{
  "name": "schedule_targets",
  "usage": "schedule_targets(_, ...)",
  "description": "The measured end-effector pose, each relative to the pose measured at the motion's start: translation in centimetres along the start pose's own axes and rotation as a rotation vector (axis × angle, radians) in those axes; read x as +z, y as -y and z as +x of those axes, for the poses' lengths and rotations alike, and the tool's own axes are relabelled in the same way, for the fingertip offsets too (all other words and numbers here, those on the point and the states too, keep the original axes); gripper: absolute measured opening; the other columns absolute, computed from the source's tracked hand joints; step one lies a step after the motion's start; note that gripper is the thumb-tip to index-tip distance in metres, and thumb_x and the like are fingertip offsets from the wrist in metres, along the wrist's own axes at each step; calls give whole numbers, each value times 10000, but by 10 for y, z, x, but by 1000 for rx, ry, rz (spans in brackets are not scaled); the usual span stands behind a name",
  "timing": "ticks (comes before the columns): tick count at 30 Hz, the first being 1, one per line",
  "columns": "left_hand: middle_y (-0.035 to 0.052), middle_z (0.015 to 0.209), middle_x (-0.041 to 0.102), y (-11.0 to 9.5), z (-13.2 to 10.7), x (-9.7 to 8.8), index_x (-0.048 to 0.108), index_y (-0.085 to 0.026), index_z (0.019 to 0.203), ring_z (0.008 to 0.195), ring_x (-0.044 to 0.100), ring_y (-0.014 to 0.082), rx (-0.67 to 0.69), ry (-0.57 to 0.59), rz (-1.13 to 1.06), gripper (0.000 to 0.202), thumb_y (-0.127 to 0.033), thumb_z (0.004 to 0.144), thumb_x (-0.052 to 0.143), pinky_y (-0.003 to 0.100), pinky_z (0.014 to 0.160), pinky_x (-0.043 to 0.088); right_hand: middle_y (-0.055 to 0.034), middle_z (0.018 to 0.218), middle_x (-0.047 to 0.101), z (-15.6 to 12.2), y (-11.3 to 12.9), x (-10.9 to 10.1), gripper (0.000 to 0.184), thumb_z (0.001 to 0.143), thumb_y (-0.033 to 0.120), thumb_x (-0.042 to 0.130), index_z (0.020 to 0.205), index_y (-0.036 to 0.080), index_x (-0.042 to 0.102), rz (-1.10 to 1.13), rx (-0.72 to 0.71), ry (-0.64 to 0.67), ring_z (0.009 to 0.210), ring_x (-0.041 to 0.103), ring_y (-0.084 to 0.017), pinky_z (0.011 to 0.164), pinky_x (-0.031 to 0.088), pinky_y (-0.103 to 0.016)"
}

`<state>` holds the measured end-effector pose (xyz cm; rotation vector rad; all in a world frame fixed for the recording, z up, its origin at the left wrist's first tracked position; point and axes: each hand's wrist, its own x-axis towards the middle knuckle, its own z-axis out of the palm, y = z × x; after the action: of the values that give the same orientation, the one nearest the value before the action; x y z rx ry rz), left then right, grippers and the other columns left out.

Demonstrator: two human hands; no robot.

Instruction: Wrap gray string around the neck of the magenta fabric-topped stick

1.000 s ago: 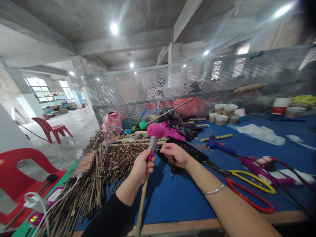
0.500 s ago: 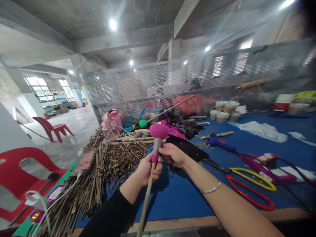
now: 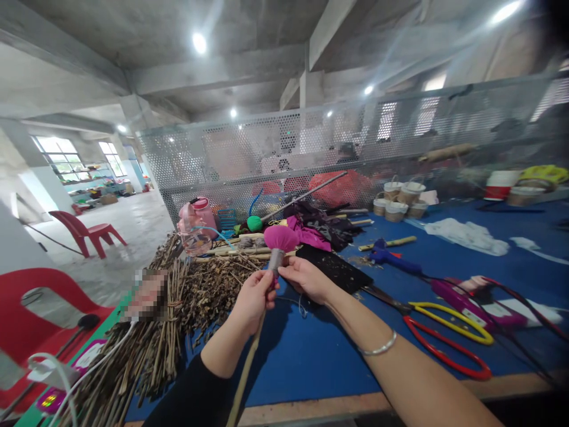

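Mid-frame, my left hand (image 3: 251, 301) is clamping the stick (image 3: 247, 366) under the pink cloth ball (image 3: 281, 238), likely for steadiness; my right hand (image 3: 310, 280) is sitting right at the wrapped neck (image 3: 275, 261), maybe for close control, can't tell if it's pinching.

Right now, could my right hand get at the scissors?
Probably yes: nothing seems to cover the scissors lying to the right of your right hand, though that hand would first have to leave the grey wrap.
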<state>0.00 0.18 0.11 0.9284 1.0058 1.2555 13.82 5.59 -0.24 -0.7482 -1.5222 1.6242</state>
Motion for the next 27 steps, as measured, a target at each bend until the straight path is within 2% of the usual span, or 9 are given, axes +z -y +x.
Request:
schedule_targets(3, -37, 597, 475, -4, 3, -6, 467, -139, 721, 393, 303, -2, -6, -9, -90, 356, -439, 683, 653, 114, 345, 195, 99, 412, 370, 0, -1, 0, 347, 633, 439, 700, 713, 154, 519, -30, -12, -55, 340, 218, -28, 354, 129, -199)
schedule_targets(7, -37, 589, 457, -10, 4, -10, 485, -121, 730, 376, 277, -14, -102, 8, -158, 292, -376, 731, 627, 98, 327, 166, 89, 403, 378, -1, 2, 2, 313, 616, 407, 710, 643, 141, 548, -40, -44, -129, 349, 253, -31, 374, 161, -206)
schedule_targets(11, -32, 592, 453, -13, 4, -11, 482, -110, 741, 366, 267, -23, -103, 37, -223, 238, -326, 795, 568, 77, 315, 164, 100, 379, 345, -2, 5, 5, 317, 589, 400, 722, 611, 151, 526, 32, -31, -154, 325, 219, -26, 349, 127, -206)
schedule_targets(14, -36, 591, 439, -17, 2, -11, 478, -106, 743, 356, 261, -28, -112, 85, -303, 219, -300, 831, 528, 65, 303, 161, 107, 368, 318, -1, 5, 6, 318, 603, 398, 718, 613, 152, 517, 57, -29, -122, 310, 193, -20, 330, 96, -203)
schedule_targets(18, -38, 593, 421, -23, -4, -11, 490, -91, 759, 345, 269, -36, -250, 211, -470, 248, -282, 897, 412, 50, 296, 165, 116, 385, 302, -1, 3, 3, 310, 632, 389, 715, 674, 162, 508, 132, -58, -46, 306, 166, -17, 309, 79, -190)
schedule_targets(21, -46, 567, 401, -20, -4, -13, 529, -69, 842, 325, 267, -33, -400, 353, -537, 305, -289, 925, 333, 53, 284, 158, 96, 475, 425, -2, 1, 1, 339, 637, 380, 720, 819, 169, 527, 201, -56, 68, 320, 159, -12, 301, 84, -179)
schedule_targets(23, -48, 534, 394, -14, -1, -14, 545, -70, 857, 313, 284, -19, -473, 387, -473, 313, -286, 923, 328, 66, 283, 193, 66, 539, 493, -2, -1, -1, 364, 644, 398, 711, 847, 155, 531, 197, -19, 119, 332, 164, -7, 303, 84, -178)
schedule_targets(24, -38, 528, 413, -11, 0, -14, 550, -75, 845, 318, 317, -7, -484, 365, -401, 308, -290, 917, 341, 78, 293, 239, 65, 520, 480, -1, -2, -2, 360, 649, 407, 706, 820, 145, 530, 180, 6, 117, 334, 160, -7, 304, 78, -179)
schedule_targets(27, 31, 610, 543, -1, 2, -9, 551, -98, 852, 385, 460, 49, -441, 204, -142, 335, -380, 891, 374, 149, 363, 397, 111, 402, 314, 1, -4, -3, 350, 649, 416, 706, 715, 152, 487, 115, 61, 40, 324, 137, -13, 307, 56, -183)
